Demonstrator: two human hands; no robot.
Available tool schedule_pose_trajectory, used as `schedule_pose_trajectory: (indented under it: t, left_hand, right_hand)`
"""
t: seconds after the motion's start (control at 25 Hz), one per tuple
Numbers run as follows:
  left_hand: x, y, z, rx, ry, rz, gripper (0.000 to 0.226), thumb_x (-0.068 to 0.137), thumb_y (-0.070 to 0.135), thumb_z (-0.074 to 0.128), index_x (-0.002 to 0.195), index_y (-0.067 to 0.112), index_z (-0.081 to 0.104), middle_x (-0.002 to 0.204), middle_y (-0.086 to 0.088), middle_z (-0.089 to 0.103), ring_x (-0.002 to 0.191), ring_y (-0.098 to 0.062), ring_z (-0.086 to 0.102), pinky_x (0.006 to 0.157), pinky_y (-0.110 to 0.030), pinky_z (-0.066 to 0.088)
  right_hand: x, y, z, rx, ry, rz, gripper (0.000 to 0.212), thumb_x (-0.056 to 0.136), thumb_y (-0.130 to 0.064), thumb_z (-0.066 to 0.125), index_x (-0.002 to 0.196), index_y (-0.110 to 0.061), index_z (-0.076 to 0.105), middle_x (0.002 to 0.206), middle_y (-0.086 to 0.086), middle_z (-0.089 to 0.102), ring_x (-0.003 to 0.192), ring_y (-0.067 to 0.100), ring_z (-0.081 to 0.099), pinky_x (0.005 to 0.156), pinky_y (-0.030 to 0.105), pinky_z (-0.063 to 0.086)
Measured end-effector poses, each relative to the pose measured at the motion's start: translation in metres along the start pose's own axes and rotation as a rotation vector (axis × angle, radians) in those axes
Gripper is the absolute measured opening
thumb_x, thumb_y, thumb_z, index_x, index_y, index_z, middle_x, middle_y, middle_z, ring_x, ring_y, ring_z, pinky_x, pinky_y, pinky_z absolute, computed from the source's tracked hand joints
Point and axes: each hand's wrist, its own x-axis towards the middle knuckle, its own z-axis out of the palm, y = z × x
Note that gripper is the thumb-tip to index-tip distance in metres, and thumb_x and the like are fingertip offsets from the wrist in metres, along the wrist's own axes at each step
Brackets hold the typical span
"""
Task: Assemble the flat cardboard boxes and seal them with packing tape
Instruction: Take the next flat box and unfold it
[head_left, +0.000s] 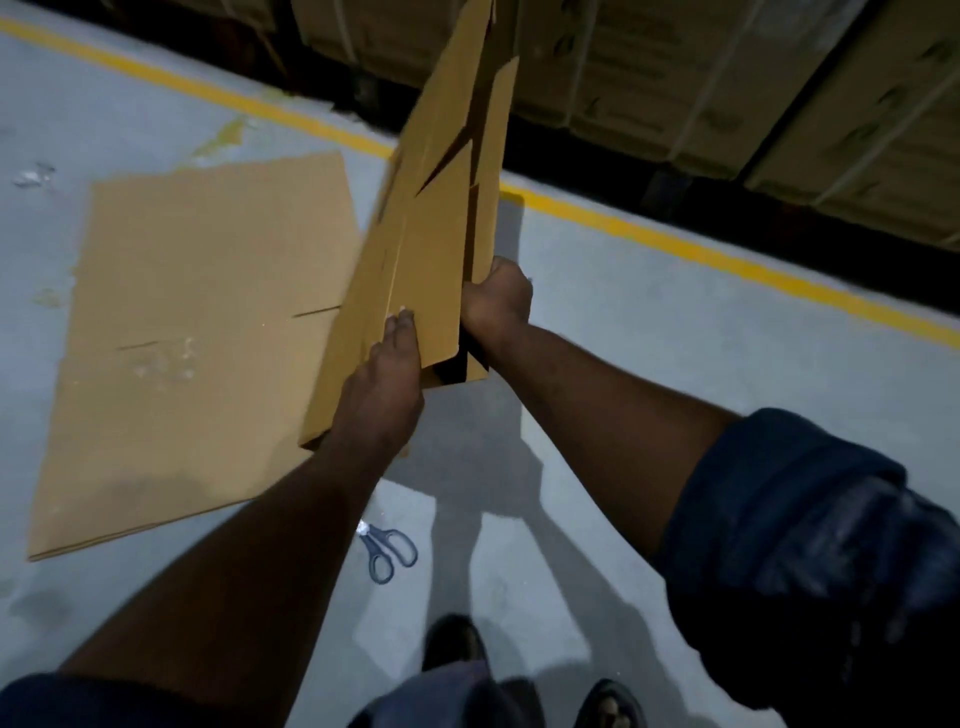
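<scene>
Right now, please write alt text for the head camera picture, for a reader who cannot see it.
A person holds a folded cardboard box upright: the left hand presses flat on its side, the right hand grips its edge. On the grey floor lie flat cardboard and scissors.

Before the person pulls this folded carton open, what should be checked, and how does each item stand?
1. Right grip curled round the far edge of the held flat brown cardboard box: ok.
2. Left grip pressing flat fingers on the near panel: ok.
3. Box panels opened square: not ok, barely parted.
4. Stack of flat brown cardboard sheets lying aside on the floor: ok.
5. Grey-handled scissors away from the feet: not ok, they lie close by.
6. Packing tape within reach: cannot tell, none in view.
</scene>
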Motion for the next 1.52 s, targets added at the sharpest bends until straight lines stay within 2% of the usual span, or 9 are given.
schedule_pose_trajectory:
  t: [0.16,0.48,0.64,0.76,0.92,1.04,1.12,1.24,1.52]
  left_hand:
    - [0.001,0.068,-0.024,-0.045,0.037,0.077,0.071,0.097,0.005,0.052,0.157,0.011,0.014,0.158,-0.015,0.034,0.109,-0.041,0.06,0.087,-0.05,0.053]
    - [-0.039,0.144,-0.027,-0.214,0.025,0.112,0.054,0.098,0.022,0.058,0.145,0.021,0.031,0.124,-0.012,0.062,0.1,-0.039,0.066,0.084,-0.054,0.057]
    - [-0.064,0.157,-0.022,-0.165,-0.062,0.145,0.062,0.097,0.029,0.062,0.147,0.02,0.027,0.128,-0.011,0.06,0.105,-0.036,0.066,0.089,-0.055,0.056]
    - [-0.069,0.159,-0.024,-0.097,-0.161,0.092,0.063,0.1,0.025,0.054,0.152,0.014,0.021,0.138,-0.015,0.054,0.117,-0.039,0.06,0.1,-0.055,0.049]
    - [-0.059,0.16,-0.034,0.01,-0.292,0.058,0.075,0.1,0.02,0.053,0.158,0.012,0.007,0.151,-0.019,0.04,0.129,-0.041,0.05,0.107,-0.053,0.043]
    - [-0.054,0.148,-0.037,0.056,-0.316,0.071,0.071,0.103,0.022,0.045,0.159,0.015,0.002,0.153,-0.019,0.035,0.129,-0.04,0.049,0.107,-0.054,0.043]
    - [-0.052,0.136,-0.037,0.059,-0.325,0.079,0.067,0.104,0.025,0.04,0.158,0.019,0.001,0.152,-0.018,0.036,0.126,-0.04,0.051,0.105,-0.056,0.044]
    - [-0.051,0.119,-0.041,0.118,-0.317,0.11,0.066,0.104,0.029,0.04,0.157,0.021,0.001,0.151,-0.018,0.038,0.12,-0.04,0.055,0.099,-0.057,0.048]
    - [-0.03,0.123,-0.047,0.177,-0.247,0.119,0.064,0.103,0.02,0.045,0.157,0.015,0.011,0.138,-0.02,0.05,0.114,-0.039,0.058,0.093,-0.052,0.049]
  right_hand:
    - [-0.018,-0.027,-0.092,0.003,0.145,0.0,0.009,0.092,-0.027,0.064,0.096,-0.02,0.061,0.094,0.001,0.065,0.084,0.024,0.062,0.069,0.031,0.049]
    - [-0.098,0.001,-0.201,0.066,0.367,0.209,0.024,0.098,-0.025,0.06,0.12,-0.014,0.062,0.119,0.008,0.066,0.109,0.031,0.063,0.08,0.034,0.047]
    - [-0.151,0.03,-0.221,0.23,0.451,0.388,0.017,0.097,-0.02,0.061,0.114,-0.018,0.061,0.116,0.005,0.065,0.099,0.028,0.063,0.08,0.034,0.05]
    - [-0.183,0.05,-0.227,0.321,0.399,0.41,0.011,0.095,-0.02,0.063,0.105,-0.018,0.063,0.104,0.001,0.067,0.087,0.018,0.065,0.08,0.038,0.06]
    - [-0.211,0.059,-0.23,0.393,0.237,0.517,0.01,0.093,-0.022,0.067,0.1,-0.015,0.062,0.088,0.002,0.07,0.068,0.015,0.072,0.055,0.024,0.056]
    - [-0.208,0.059,-0.241,0.478,0.126,0.671,0.016,0.094,-0.025,0.064,0.098,-0.01,0.064,0.085,0.005,0.07,0.067,0.018,0.072,0.065,0.031,0.061]
    - [-0.193,0.069,-0.263,0.562,0.236,0.693,0.017,0.096,-0.027,0.062,0.1,-0.011,0.061,0.09,0.006,0.069,0.073,0.02,0.073,0.072,0.034,0.063]
    - [-0.159,0.095,-0.32,0.644,0.388,0.655,0.022,0.096,-0.022,0.064,0.112,-0.008,0.06,0.1,0.012,0.07,0.079,0.024,0.074,0.068,0.035,0.064]
    - [-0.119,0.111,-0.39,0.668,0.401,0.541,0.025,0.094,-0.002,0.057,0.119,-0.004,0.055,0.107,0.02,0.07,0.086,0.031,0.074,0.064,0.035,0.063]
